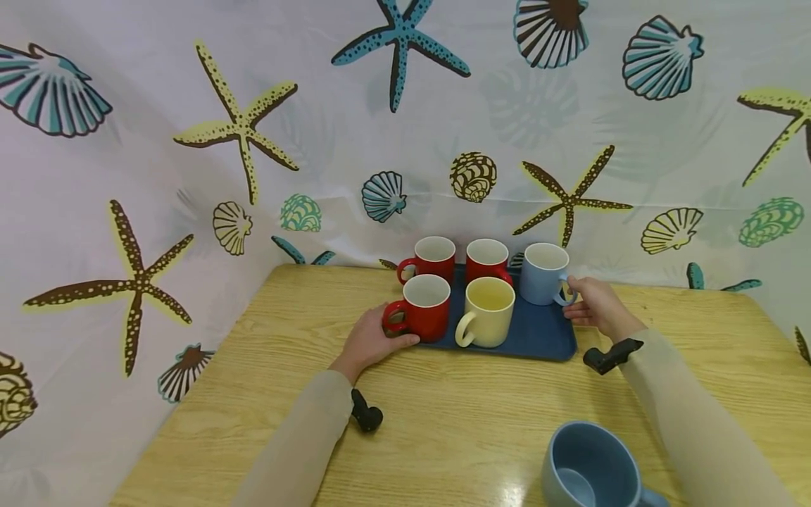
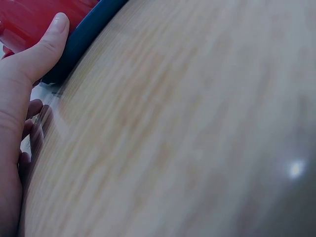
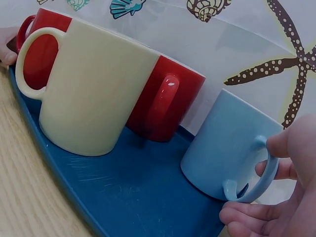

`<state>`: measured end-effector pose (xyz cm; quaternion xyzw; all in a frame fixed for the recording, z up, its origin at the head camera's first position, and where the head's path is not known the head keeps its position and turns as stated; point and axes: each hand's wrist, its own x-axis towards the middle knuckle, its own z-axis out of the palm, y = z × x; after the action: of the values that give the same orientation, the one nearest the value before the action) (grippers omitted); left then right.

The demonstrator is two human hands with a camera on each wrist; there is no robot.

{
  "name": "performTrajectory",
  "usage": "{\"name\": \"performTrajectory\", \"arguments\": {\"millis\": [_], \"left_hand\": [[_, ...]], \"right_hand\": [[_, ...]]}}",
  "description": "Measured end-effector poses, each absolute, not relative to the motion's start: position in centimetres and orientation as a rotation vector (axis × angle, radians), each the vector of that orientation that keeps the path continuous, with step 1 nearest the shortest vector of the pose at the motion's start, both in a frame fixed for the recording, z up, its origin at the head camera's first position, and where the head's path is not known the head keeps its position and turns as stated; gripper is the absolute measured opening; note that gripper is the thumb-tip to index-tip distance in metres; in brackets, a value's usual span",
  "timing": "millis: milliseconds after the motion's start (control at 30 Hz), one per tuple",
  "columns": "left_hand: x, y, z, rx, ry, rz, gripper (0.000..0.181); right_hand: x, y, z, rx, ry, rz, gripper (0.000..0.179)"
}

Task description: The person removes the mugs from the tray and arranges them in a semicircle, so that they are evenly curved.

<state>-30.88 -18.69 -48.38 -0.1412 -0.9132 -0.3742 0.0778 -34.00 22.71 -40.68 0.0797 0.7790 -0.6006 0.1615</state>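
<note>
A dark blue tray [image 1: 538,331] lies at the back of the table with several mugs on it. My left hand [image 1: 374,339] grips the tray's left end, thumb [image 2: 52,42] over the rim beside the front red mug [image 1: 434,320], fingers lower down and partly hidden. At the tray's right end my right hand [image 1: 598,304] pinches the handle of a light blue mug [image 3: 224,148], with thumb and index finger at the handle and the other fingers below it. This mug stands upright on the tray. Front and centre is a cream mug [image 3: 94,89], its handle pointing left.
Two more red mugs [image 1: 437,253] [image 1: 486,257] stand in the tray's back row. A larger grey-blue mug [image 1: 592,465] is on the wooden table [image 1: 443,422] near the front right, close to my right sleeve. A shell-and-starfish curtain [image 1: 355,141] hangs right behind the tray.
</note>
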Motion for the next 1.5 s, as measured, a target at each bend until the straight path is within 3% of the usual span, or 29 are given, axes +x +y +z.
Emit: {"name": "performTrajectory", "arguments": {"millis": [1500], "left_hand": [[-31.0,-18.6,-48.2,-0.409,-2.764,-1.108,0.072]], "right_hand": [[-29.2,24.8,-40.3,0.096,2.187,-1.832,0.033]]}}
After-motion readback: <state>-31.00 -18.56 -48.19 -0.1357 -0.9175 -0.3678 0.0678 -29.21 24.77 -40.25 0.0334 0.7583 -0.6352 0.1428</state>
